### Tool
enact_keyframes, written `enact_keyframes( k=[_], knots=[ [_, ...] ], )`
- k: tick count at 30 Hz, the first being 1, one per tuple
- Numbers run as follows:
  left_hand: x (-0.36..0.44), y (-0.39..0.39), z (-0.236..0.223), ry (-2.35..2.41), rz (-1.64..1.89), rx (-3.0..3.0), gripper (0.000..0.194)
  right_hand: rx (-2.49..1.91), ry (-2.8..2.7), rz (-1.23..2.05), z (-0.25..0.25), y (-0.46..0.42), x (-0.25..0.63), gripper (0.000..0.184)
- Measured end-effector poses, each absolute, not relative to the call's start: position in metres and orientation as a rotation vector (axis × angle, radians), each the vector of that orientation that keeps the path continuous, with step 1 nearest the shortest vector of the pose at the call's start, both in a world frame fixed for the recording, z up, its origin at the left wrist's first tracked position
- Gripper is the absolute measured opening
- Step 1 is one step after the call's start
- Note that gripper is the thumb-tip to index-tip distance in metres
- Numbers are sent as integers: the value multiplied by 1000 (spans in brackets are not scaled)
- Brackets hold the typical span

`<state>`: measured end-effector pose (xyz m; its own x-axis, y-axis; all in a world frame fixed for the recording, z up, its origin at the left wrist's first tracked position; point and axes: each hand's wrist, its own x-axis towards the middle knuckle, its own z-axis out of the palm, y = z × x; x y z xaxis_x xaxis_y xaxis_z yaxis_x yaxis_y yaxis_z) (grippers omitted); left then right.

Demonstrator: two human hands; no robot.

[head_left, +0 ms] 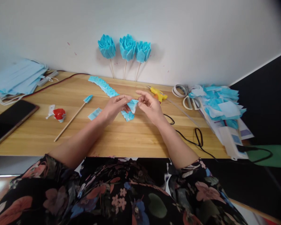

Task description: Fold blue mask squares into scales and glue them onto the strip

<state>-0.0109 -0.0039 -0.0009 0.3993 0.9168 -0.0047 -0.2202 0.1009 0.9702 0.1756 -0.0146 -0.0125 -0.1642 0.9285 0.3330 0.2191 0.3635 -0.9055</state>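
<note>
Between my hands is a small folded piece of light-blue fabric (132,105), its lower end narrowing to a pale point. My left hand (115,106) pinches its left side, and the fingers of my right hand (150,105) grip its right edge. Behind and below them runs a row of overlapping folded blue pieces (104,86), partly hidden by my left hand. A single flat blue piece (94,114) lies beside my left wrist. Further left rests a wooden stick (71,122) with a blue wrapped tip (88,99).
Three blue fabric flowers (127,47) on sticks lean against the wall. A yellow glue gun (158,94), tape roll (179,90), scissors (191,103) and blue scraps (222,101) are on the right. Face masks (18,76), a phone (11,122) and a red-wrapped item (59,114) lie left. A black cable (189,141) crosses the front.
</note>
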Motion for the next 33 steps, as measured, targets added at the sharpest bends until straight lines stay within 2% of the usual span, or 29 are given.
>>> enact_keyframes(
  k=[8,15,18,25,33],
  knots=[
    [-13,-2,1,869,1035,1123,12,-1039,-1669,843,-10,-14,182,37],
    [-15,-1,3,792,1063,918,9,-996,-1952,206,-5,-16,183,38],
    [-14,-1,3,783,1048,915,11,-929,-2052,57,-6,-17,180,37],
    [-12,-3,2,787,1015,923,9,-960,-2089,137,-10,-15,180,18],
    [-10,-4,3,788,1024,939,12,-989,-1991,353,-6,-20,176,7]
  ],
)
